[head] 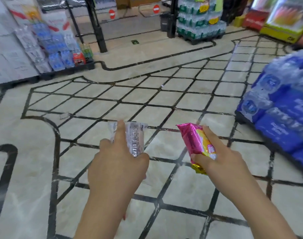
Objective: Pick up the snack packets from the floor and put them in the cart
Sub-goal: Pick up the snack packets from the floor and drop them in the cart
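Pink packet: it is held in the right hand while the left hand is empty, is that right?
Not quite. The left hand is not empty: it grips a clear packet, as the head view shows. The pink packet is indeed held in the right hand.

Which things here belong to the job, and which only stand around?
Job: clear packet, held by left hand; pink packet, held by right hand. No cart in view.
Around: blue bottle packs at right; water bottle pallet at left; green-labelled stack behind.
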The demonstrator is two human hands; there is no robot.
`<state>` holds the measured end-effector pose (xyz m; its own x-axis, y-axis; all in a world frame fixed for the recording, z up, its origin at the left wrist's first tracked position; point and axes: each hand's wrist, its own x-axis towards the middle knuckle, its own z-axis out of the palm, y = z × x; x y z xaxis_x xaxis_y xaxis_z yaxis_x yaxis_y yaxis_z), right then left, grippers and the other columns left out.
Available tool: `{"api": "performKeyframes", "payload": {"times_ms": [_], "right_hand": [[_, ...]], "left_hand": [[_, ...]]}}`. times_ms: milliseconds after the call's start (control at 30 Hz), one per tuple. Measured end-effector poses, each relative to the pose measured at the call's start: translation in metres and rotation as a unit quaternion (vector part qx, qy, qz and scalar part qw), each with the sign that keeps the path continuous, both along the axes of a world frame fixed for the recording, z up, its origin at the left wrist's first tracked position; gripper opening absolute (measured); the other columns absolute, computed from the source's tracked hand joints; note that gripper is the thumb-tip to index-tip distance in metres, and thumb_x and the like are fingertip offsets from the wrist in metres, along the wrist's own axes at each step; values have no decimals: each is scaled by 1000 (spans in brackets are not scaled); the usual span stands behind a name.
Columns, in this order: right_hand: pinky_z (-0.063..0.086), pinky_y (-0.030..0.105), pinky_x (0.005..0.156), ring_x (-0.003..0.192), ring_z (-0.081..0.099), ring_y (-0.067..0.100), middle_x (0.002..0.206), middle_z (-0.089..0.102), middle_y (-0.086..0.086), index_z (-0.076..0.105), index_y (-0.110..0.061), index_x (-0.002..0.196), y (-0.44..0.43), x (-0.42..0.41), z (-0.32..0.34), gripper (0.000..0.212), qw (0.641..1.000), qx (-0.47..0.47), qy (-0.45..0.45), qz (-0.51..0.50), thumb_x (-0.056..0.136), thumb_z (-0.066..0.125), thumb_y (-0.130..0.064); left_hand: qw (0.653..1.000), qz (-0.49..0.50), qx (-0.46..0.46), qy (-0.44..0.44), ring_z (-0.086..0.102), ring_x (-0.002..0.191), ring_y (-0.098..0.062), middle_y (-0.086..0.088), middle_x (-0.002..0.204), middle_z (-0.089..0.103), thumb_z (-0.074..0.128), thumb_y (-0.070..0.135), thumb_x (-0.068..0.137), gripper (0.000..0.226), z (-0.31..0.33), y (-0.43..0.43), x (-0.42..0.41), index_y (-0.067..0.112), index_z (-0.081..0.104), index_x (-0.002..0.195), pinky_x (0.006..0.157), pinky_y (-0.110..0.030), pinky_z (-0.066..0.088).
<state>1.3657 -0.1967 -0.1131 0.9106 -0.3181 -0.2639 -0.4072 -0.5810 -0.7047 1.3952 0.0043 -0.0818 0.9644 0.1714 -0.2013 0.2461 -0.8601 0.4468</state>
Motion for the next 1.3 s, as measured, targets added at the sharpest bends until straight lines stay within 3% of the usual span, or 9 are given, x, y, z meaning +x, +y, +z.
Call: {"api": "performKeyframes", "payload": {"times_ms": [267,400,567,667,833,1033,1200,1300], "right_hand": [[46,34,72,77,51,10,86,53,-10,22,-59,143,32,-64,-15,71,985,-16,18,-172,87,60,-38],[50,34,77,79,55,15,88,57,-6,25,-60,142,33,-113,-22,71,962,-6,42,-271,85,62,-37],[52,35,77,83,58,17,96,59,-4,23,-63,141,28,-176,-30,73,925,20,56,-376,83,63,-42],[52,34,76,83,58,16,95,59,-4,26,-62,140,25,-220,-30,72,898,37,42,-436,83,63,-41],[49,31,74,82,54,12,91,55,-7,24,-60,142,18,-305,-35,70,854,36,40,-518,86,61,-39],[51,30,68,76,55,10,91,56,-4,21,-62,142,31,-436,-44,70,792,52,44,-606,87,59,-38],[48,24,64,79,52,7,94,53,-8,21,-61,143,54,-560,-55,71,723,73,46,-685,87,60,-40],[51,28,68,78,53,10,92,50,-8,22,-63,141,71,-627,-60,71,680,80,46,-727,87,61,-40]], "left_hand": [[982,-187,-12,4,38,90,-18,0,112,40,57,39,84,90,-15,7,10,47,-1,152,72,-32,31],[959,-280,-2,39,48,102,-26,-5,123,43,57,40,85,90,-26,-12,1,46,-4,152,74,-33,33],[924,-380,9,39,49,101,-28,-7,123,43,55,39,86,88,-31,-50,-27,46,-4,151,77,-34,38],[895,-444,21,36,53,100,-32,-7,122,42,54,41,88,86,-33,-76,-55,46,-4,151,79,-37,43],[844,-534,35,34,48,90,-29,-10,126,42,55,40,88,86,-35,-118,-127,44,-3,152,71,-35,35],[765,-640,57,32,51,110,-34,-10,135,39,55,43,89,87,-44,-161,-252,44,-6,152,76,-35,36],[696,-713,69,47,42,92,-24,-8,134,37,55,40,89,89,-55,-182,-379,44,-8,152,72,-33,32],[649,-755,79,49,51,108,-31,-9,137,37,56,41,90,90,-65,-185,-455,44,-9,152,75,-33,33]]}}
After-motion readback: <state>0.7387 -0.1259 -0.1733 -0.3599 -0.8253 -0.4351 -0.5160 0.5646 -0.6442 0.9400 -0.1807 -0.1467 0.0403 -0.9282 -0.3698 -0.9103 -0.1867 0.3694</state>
